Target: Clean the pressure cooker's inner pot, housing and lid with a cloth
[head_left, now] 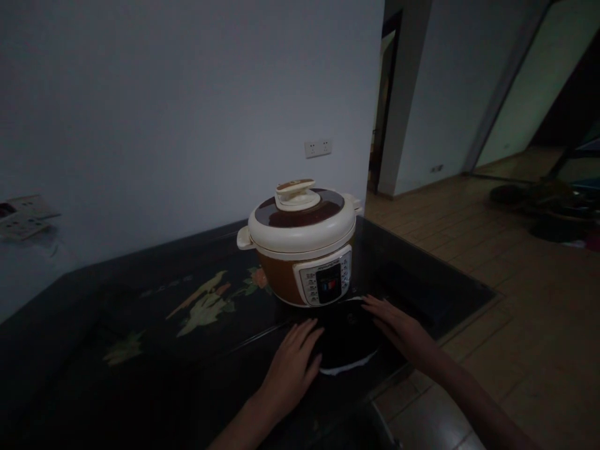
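A dark, flat piece with a white edge (350,337) lies on the black table between my hands; its exact kind is hard to make out in the dim light. My left hand (291,367) is at its left side, fingers stretched out and thumb apart. At its upper right edge, the extended fingers of my right hand (397,326) rest on or beside it. Just behind stands an electric pressure cooker (277,272), cream and brown, with its lid on and a control panel facing the front. Neither hand touches the cooker.
The glossy black table (154,331) carries a flower-and-bird pattern on its left part. Its right edge borders a tiled floor (525,337). A wall with a socket (318,148) rises behind. More sockets (25,215) are at far left, and dark clutter (548,203) lies at right.
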Demonstrator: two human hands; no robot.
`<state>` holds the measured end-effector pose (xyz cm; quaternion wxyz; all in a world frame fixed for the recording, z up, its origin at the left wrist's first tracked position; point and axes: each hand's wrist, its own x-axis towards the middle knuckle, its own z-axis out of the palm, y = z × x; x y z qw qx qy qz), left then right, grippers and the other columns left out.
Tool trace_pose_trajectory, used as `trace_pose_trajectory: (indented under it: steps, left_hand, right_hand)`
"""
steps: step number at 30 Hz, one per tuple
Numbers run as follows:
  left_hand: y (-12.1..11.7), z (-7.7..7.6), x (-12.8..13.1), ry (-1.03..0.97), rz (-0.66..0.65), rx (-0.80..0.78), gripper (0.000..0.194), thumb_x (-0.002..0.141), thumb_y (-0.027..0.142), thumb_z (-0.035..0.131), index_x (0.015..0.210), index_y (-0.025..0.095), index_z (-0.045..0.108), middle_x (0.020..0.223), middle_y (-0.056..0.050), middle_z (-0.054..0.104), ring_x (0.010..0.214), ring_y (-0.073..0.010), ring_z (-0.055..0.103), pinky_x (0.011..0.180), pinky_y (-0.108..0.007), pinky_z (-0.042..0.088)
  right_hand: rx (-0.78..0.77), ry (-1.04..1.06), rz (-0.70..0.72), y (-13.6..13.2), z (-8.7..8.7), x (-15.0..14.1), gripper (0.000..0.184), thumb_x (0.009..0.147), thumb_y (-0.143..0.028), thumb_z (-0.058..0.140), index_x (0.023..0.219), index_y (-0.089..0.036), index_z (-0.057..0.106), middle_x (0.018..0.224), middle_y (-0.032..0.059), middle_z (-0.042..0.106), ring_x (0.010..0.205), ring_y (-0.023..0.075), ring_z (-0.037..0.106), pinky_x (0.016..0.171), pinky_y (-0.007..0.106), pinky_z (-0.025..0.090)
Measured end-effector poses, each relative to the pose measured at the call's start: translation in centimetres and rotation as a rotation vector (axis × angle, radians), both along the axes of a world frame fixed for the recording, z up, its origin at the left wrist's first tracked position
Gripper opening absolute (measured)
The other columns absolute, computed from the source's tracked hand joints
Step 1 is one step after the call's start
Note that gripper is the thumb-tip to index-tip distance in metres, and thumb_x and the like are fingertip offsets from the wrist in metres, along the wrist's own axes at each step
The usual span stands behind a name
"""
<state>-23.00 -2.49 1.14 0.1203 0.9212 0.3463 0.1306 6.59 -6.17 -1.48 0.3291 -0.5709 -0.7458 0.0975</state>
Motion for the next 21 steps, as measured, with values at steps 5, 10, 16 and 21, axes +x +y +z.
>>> trace_pose_trajectory:
  steps: [5,10,16,21]
  left_hand:
    - [-0.2,-1.4,0.0,0.142,-0.060,0.012,0.061,0.096,0.036,0.044,0.152,0.025,0.023,0.159,-0.011,0.021,0.147,-0.0266,0.016,0.115,-0.056,0.026]
    - [-0.8,-0.9,0.8,0.156,-0.113,0.049,0.061,0.097,0.036,0.041,0.152,0.027,0.018,0.159,-0.011,0.018,0.147,-0.0265,0.014,0.115,-0.058,0.023]
    - [-1.2,-0.5,2.3,0.152,-0.104,-0.004,0.058,0.098,0.039,0.039,0.152,0.031,0.021,0.160,-0.014,0.016,0.147,-0.0290,0.013,0.114,-0.059,0.023]
    - [-1.4,-0.9,2.1,0.138,-0.106,-0.004,0.058,0.096,0.040,0.043,0.151,0.036,0.023,0.161,-0.013,0.012,0.146,-0.0314,0.013,0.113,-0.060,0.024]
  right_hand:
    - [-0.048,-0.234,0.023,1.2,-1.5,-1.0,0.049,0.093,-0.026,0.051,0.141,-0.025,0.046,0.149,0.0093,0.043,0.140,0.0242,0.036,0.114,0.061,0.021]
    - [-0.081,-0.260,0.028,1.5,-2.2,1.0,0.052,0.094,-0.031,0.051,0.145,-0.028,0.040,0.150,0.0085,0.040,0.141,0.0244,0.033,0.115,0.059,0.019]
    - [-0.167,-0.246,0.053,1.5,-1.2,2.2,0.053,0.094,-0.032,0.049,0.146,-0.027,0.039,0.153,0.0076,0.035,0.143,0.0247,0.028,0.116,0.056,0.021]
    - [-0.150,-0.239,0.057,1.4,-1.2,2.1,0.051,0.094,-0.032,0.050,0.144,-0.028,0.042,0.152,0.0071,0.036,0.142,0.0251,0.028,0.115,0.057,0.023]
